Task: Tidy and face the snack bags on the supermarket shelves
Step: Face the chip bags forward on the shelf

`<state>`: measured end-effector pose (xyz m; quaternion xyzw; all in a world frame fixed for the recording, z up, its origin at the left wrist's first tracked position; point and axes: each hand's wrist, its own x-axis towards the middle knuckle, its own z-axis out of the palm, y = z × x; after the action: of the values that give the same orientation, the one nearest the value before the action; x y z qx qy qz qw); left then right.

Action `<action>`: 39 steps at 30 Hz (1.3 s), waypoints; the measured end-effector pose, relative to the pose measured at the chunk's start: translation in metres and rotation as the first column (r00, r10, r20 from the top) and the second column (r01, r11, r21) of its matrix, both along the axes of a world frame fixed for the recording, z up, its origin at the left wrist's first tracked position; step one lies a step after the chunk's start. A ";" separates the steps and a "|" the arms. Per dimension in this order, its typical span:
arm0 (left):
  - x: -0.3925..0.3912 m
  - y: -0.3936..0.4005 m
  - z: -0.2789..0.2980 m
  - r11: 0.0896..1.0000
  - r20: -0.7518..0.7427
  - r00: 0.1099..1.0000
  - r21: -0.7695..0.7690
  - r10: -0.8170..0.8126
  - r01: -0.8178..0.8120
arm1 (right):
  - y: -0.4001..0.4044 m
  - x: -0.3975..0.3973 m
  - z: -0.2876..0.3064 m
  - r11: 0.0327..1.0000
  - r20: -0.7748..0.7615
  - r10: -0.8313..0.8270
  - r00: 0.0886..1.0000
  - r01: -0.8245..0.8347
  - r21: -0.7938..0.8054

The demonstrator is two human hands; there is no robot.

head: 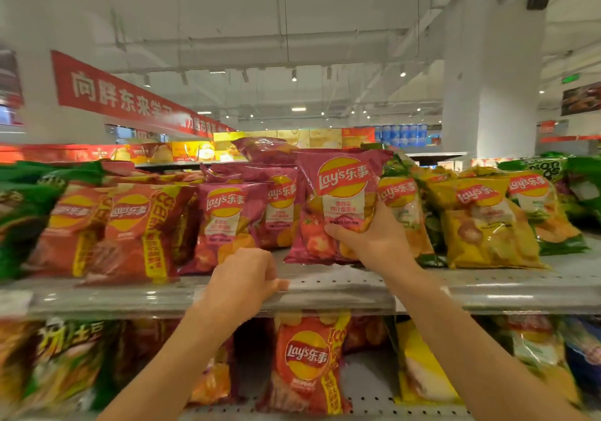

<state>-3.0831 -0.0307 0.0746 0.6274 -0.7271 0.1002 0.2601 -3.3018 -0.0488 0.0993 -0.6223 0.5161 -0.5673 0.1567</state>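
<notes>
A magenta Lay's bag (338,190) stands upright on the top shelf (331,282), logo facing me. My right hand (370,237) grips its lower right part, thumb across the front. My left hand (245,277) is curled at the shelf's front edge, just below another magenta bag (224,222), and holds nothing that I can see. More magenta bags (281,203) stand behind and between these two.
Red-orange Lay's bags (126,229) and green bags (22,199) fill the shelf's left; yellow bags (484,222) and green ones (553,173) the right. The lower shelf holds a red Lay's bag (307,362) and other snack bags. A white pillar (491,79) rises behind.
</notes>
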 end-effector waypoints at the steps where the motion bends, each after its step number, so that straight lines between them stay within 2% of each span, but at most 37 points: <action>1: 0.001 0.002 -0.003 0.999 -0.001 1.000 -0.036 0.008 -0.008 | -0.007 0.009 -0.001 1.000 -0.014 0.010 1.000 -0.009 0.029; 4: -0.002 0.004 -0.007 0.995 -0.020 0.999 -0.086 0.042 -0.043 | -0.025 0.027 -0.004 0.991 -0.046 0.001 0.999 0.005 0.136; 9: -0.006 -0.002 -0.010 0.993 -0.057 0.994 -0.065 0.093 -0.096 | -0.052 0.037 -0.013 0.961 -0.118 -0.013 0.993 0.045 0.274; 13: -0.004 -0.004 -0.015 0.993 -0.073 0.995 -0.098 0.063 -0.070 | -0.063 0.035 -0.007 0.918 -0.148 0.070 0.987 -0.006 0.395; 16: -0.003 -0.001 -0.015 0.993 -0.078 0.996 -0.106 0.038 -0.046 | -0.061 0.033 -0.003 0.904 -0.211 0.068 0.975 0.030 0.427; 19: -0.001 0.001 -0.014 0.996 -0.094 0.995 -0.076 0.029 -0.036 | -0.048 0.029 -0.002 0.909 -0.331 0.040 0.943 0.104 0.404; 22: -0.004 0.002 -0.013 0.999 -0.150 0.989 -0.046 0.021 -0.029 | -0.029 0.016 -0.003 0.952 -0.396 -0.002 0.918 0.123 0.281; 24: -0.014 0.002 -0.010 0.998 -0.149 0.988 -0.052 0.034 -0.042 | -0.015 0.001 -0.004 0.983 -0.360 0.016 0.933 0.052 0.179; 26: -0.036 0.003 -0.008 0.989 -0.114 0.993 -0.141 0.033 -0.049 | 0.000 -0.020 -0.005 0.994 -0.284 0.042 0.958 -0.012 0.107; 29: -0.087 0.006 -0.005 0.953 -0.179 0.975 -0.294 -0.131 0.074 | 0.018 -0.064 -0.005 1.000 -0.221 0.020 0.975 -0.016 0.020; 31: -0.129 0.008 -0.004 0.926 -0.243 0.934 -0.337 -0.263 0.173 | 0.028 -0.102 -0.005 1.000 -0.187 -0.001 0.982 0.000 -0.010; 35: -0.224 0.003 0.002 0.890 -0.389 0.824 -0.366 -0.411 0.271 | 0.040 -0.192 -0.004 0.997 -0.173 -0.079 0.982 0.074 -0.034; 37: -0.271 -0.005 0.009 0.901 -0.450 0.796 -0.343 -0.404 0.263 | 0.041 -0.243 -0.003 0.992 -0.146 -0.125 0.981 0.123 -0.028; 39: -0.309 -0.018 0.015 0.937 -0.513 0.788 -0.247 -0.341 0.245 | 0.037 -0.294 -0.005 0.976 -0.140 -0.219 0.966 0.219 -0.015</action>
<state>-3.3925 -0.0485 0.0897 0.4845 -0.6996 -0.0645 0.5212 -3.5960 -0.0121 0.0944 -0.5999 0.5915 -0.5357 0.0568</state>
